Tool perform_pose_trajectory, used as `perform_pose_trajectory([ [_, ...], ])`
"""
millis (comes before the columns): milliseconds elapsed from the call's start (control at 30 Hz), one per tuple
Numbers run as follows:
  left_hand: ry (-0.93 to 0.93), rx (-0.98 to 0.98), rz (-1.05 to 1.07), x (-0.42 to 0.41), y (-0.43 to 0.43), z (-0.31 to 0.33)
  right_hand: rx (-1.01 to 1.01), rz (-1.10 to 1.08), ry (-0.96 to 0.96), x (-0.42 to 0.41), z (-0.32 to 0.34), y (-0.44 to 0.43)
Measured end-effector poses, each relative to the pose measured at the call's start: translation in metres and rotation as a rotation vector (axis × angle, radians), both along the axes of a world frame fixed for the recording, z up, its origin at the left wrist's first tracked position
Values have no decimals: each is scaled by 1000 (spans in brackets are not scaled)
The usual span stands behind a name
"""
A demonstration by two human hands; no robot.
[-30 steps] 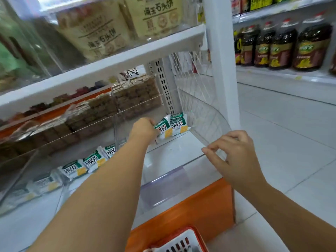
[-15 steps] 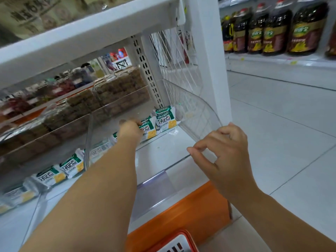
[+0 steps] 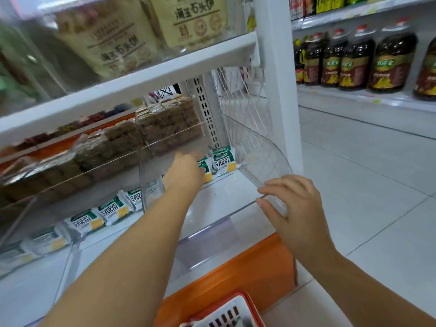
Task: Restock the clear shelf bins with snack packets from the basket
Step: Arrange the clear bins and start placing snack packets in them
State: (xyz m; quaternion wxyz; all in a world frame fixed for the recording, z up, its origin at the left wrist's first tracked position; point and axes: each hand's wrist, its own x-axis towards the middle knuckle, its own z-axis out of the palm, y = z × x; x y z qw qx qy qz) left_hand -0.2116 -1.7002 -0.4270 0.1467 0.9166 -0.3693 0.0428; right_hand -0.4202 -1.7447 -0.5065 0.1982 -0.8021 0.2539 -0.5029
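Head: snack packets (image 3: 223,160) in clear bin (image 3: 265,159)

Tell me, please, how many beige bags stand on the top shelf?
2. One bag stands on the left; the other bag stands to its right, nearer the post. More may be hidden behind them or out of frame.

Clear glossy plastic bin (image 3: 259,156), shiny film packets (image 3: 224,160), smooth tiled floor (image 3: 365,173)
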Motion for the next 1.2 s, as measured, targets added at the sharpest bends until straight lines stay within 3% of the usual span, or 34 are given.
perform_pose_trajectory([
  [100,-7,-277,-192,-44,44,12,-28,-26,-26,-9,5,27],
  [200,-48,-444,-248,-83,102,10,-6,51,7,-11,3,61],
  [267,-20,-506,-220,-96,142,0,59,159,148,-9,1,81],
  [333,14,-538,-180,-100,175,-16,224,328,405,-6,-2,97],
  [400,65,-524,-128,-100,206,-37,367,457,666,-2,-8,114],
  [500,189,-442,-21,-99,249,-79,423,536,944,1,-17,149],
  [667,402,-49,37,-95,301,-145,400,569,1469,3,-45,191],
  [867,554,100,-62,-91,322,-187,376,534,1467,32,-52,210],
  [1033,567,84,-61,-88,320,-201,364,575,1538,48,-64,211],
  [1200,568,23,-73,-88,324,-207,477,706,1544,57,-85,211],
])
